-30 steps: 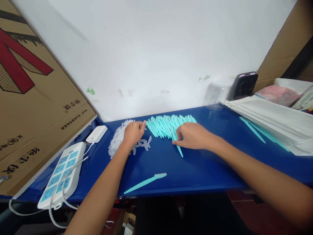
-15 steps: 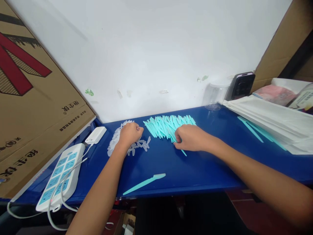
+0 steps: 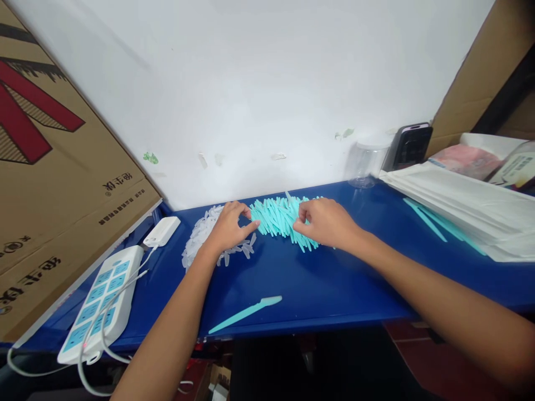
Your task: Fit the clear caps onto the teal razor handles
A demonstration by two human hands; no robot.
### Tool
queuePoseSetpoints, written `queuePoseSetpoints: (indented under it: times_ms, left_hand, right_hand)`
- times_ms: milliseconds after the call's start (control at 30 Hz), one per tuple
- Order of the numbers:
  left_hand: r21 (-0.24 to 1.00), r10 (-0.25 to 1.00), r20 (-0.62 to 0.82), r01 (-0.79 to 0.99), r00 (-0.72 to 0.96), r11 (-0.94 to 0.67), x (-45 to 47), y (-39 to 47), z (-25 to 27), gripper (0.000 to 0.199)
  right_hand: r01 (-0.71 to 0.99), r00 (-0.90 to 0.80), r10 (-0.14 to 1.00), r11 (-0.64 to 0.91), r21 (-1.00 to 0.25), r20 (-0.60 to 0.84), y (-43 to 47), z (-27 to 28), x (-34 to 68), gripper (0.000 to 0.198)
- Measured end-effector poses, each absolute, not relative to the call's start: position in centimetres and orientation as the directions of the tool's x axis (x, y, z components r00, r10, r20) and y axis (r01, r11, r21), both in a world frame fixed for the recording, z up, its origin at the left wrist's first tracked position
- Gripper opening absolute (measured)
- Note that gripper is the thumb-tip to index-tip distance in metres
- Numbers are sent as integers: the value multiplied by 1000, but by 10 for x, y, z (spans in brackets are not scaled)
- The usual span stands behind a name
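My right hand (image 3: 324,223) is closed around a turquoise eyebrow razor (image 3: 288,197). Its head end sticks up past the fingers, and most of its handle is hidden by the hand. Beneath and left of that hand lies a heap of similar turquoise razors (image 3: 273,217). My left hand (image 3: 232,225) is at the heap's left edge, thumb and forefinger curved close together; anything between them is too small to make out. Under and behind the left hand spreads a pile of translucent plastic blade covers (image 3: 198,236). A single razor (image 3: 246,314) lies near the table's front edge.
At left are a white power strip (image 3: 100,303) with cables, a small white adapter (image 3: 162,231) and a large cardboard box (image 3: 75,184). Along the right stand a clear jar (image 3: 368,164), a black phone-like device (image 3: 412,146) and white packaging (image 3: 463,206), with several razors (image 3: 434,223) beside it.
My left hand has come off the pile of covers toward the razors, its fist loosening into a thumb-and-finger curve. My right hand has lifted a razor, whose head end now shows above the heap.
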State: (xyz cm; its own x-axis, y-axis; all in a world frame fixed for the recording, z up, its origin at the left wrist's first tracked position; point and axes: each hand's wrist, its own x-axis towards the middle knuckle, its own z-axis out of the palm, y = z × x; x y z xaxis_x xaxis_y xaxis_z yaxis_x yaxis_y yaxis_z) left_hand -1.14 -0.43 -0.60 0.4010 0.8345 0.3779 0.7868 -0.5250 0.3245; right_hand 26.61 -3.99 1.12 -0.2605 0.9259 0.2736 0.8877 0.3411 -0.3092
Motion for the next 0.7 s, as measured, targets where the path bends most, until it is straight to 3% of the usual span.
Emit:
queuePoseSetpoints:
  times_ms: [100, 233, 433, 567, 700]
  left_hand:
    - [308, 818, 364, 771, 445, -557, -10, -8, -4, 33]
    - [296, 829, 238, 776, 505, -557, -16, -6, -4, 42]
    - [313, 845, 170, 785, 508, -535, -26, -2, 1, 24]
    - [381, 858, 307, 772, 413, -508, -17, -4, 3, 17]
    - [515, 837, 449, 675, 313, -528, 0, -8, -1, 33]
  right_hand:
    - [872, -189, 922, 316, -373, 339, -37, 11, 268, 15]
    - [861, -124, 920, 287, -421, 373, -33, 9, 272, 16]
    - [819, -147, 899, 344, -459, 412, -30, 7, 274, 11]
    - [742, -267, 871, 458, -489, 412, -29, 7, 275, 9]
    - [632, -448, 811, 586, -508, 378, -28, 8, 276, 10]
